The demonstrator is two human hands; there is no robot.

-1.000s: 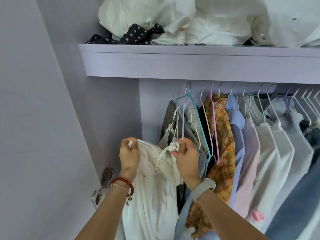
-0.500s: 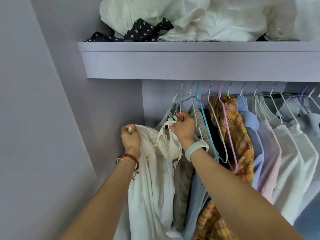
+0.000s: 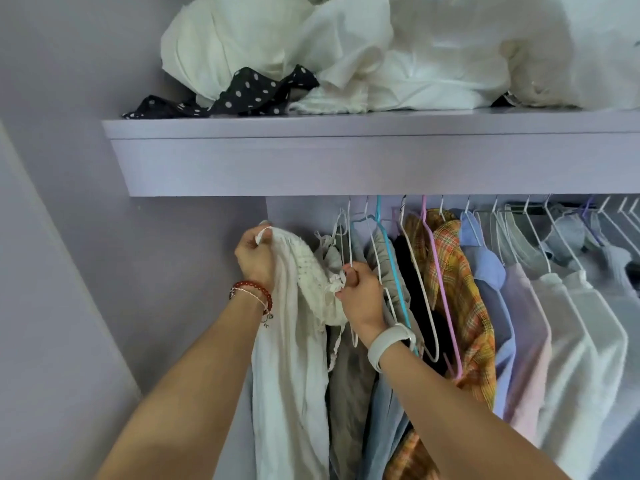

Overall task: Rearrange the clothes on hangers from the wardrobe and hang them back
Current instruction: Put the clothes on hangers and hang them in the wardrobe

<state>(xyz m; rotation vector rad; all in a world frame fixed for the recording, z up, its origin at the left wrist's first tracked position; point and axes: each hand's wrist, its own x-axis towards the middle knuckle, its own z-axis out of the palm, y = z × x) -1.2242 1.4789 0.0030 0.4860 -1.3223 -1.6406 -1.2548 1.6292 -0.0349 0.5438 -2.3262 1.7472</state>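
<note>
1. Under the shelf (image 3: pixel 346 161), at the rail's left end, the left hand (image 3: pixel 256 261) pinches a strap of the white dress (image 3: pixel 287 341); the right hand (image 3: pixel 362 299) grips its other strap against a white hanger (image 3: pixel 349 244).
2. Risk, as a judgement: a thin strap could slip off the hanger, dropping the dress, or snag on neighbouring hangers.
3. The wardrobe holds a plaid shirt (image 3: pixel 453 271) and pale shirts on the rail; the shelf carries crumpled white fabric (image 3: pixel 346 53) and a dotted cloth (image 3: pixel 242 95).
</note>
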